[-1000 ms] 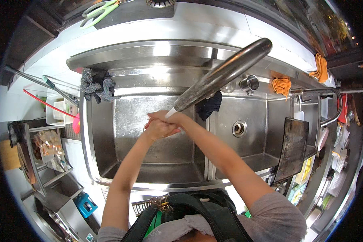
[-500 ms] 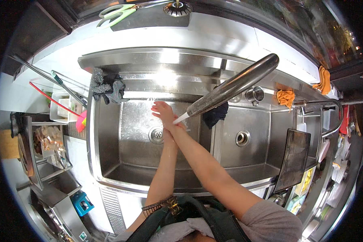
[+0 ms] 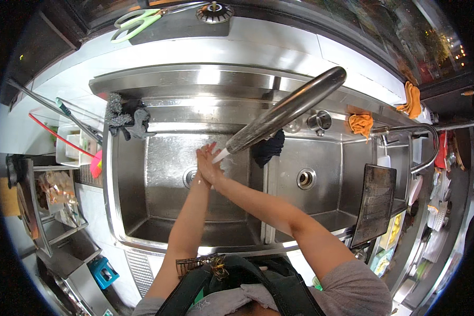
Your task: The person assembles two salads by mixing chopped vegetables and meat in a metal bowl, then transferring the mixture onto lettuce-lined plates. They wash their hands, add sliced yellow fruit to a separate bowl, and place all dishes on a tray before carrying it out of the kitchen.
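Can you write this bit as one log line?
hands: touching each other | faucet: running onto hands | place: at left basin

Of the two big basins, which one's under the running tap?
The left basin: the dark tap pours over it, onto the hands. The right basin has no stream over it, and its drain shows in full.

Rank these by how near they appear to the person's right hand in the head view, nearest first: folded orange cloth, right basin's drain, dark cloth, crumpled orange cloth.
Nearest to the right hand first:
1. Dark cloth: just right, over the divider.
2. Right basin's drain: further right, in the basin floor.
3. Crumpled orange cloth: right, behind that basin.
4. Folded orange cloth: far right, towards the back.
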Demonstrator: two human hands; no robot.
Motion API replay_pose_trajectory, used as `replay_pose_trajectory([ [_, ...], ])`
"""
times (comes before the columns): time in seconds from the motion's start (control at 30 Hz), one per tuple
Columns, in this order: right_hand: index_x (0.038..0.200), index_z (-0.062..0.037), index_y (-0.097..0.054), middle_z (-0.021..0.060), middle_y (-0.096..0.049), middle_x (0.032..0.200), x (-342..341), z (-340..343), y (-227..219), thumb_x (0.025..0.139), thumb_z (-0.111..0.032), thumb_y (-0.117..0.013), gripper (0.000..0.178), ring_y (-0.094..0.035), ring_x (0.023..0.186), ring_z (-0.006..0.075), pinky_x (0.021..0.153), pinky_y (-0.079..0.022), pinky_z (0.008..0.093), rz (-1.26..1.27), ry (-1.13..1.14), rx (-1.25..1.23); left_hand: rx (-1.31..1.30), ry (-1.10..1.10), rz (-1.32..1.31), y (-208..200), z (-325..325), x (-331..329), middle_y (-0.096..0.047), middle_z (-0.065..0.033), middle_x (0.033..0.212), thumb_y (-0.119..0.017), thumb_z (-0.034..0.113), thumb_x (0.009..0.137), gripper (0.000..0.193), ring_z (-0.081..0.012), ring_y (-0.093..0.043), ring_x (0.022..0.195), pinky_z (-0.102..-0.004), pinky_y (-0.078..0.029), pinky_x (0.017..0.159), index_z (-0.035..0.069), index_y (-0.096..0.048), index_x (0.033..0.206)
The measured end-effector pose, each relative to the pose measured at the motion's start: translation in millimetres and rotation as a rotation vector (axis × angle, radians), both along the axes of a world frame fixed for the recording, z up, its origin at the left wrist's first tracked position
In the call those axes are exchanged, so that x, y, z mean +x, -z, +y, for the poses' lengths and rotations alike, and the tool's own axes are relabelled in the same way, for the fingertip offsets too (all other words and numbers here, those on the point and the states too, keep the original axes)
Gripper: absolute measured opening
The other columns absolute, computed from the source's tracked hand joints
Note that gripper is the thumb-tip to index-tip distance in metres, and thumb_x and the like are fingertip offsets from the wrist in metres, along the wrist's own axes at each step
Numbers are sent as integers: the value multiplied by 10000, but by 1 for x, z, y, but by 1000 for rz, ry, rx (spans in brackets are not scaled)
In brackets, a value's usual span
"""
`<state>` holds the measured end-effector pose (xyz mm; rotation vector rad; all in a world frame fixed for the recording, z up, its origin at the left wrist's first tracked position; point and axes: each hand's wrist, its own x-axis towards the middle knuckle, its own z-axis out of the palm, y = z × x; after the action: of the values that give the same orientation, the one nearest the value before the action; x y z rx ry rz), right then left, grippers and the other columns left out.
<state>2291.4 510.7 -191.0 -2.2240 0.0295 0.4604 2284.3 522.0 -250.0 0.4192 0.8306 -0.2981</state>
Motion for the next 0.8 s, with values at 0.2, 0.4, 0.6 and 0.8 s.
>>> replay_pose_trajectory([
  [0.2, 955, -96, -701, 207, -462, 1289, 17, -25, 14, 904, -624, -255, 693, -393, 1205, 296, 1038, -259, 399, 458, -133, 330, -10, 105, -34, -11, 29, 11, -580, -44, 1090, -437, 438, 921, 390, -239, -552, 964, -411, -445, 832, 118, -563, 1104],
  [0.4, 1128, -14, -586, 202, -511, 1224, -17, -13, -16, 963, -393, -380, 462, -389, 1217, 273, 1066, -218, 365, 530, 313, 714, 48, 138, -65, -10, 21, 9, -580, -42, 995, -459, 413, 917, 335, -230, -548, 879, -406, -441, 767, 112, -569, 1016],
  [0.6, 975, -71, -646, 129, -640, 969, -47, -22, -35, 862, -301, -487, 302, -561, 1032, 323, 958, -340, 513, -717, -85, 635, 268, 373, -382, -26, 39, -11, -581, -40, 901, -480, 388, 914, 297, -221, -543, 794, -401, -436, 702, 107, -575, 928],
  [0.8, 1014, -59, -660, 152, -651, 946, 2, -43, -23, 875, -460, -427, 484, -586, 950, 369, 943, -314, 599, -225, -886, 22, 1233, 896, -1203, -58, 37, -18, -581, -38, 806, -501, 364, 910, 283, -213, -539, 709, -397, -432, 637, 101, -581, 840],
])
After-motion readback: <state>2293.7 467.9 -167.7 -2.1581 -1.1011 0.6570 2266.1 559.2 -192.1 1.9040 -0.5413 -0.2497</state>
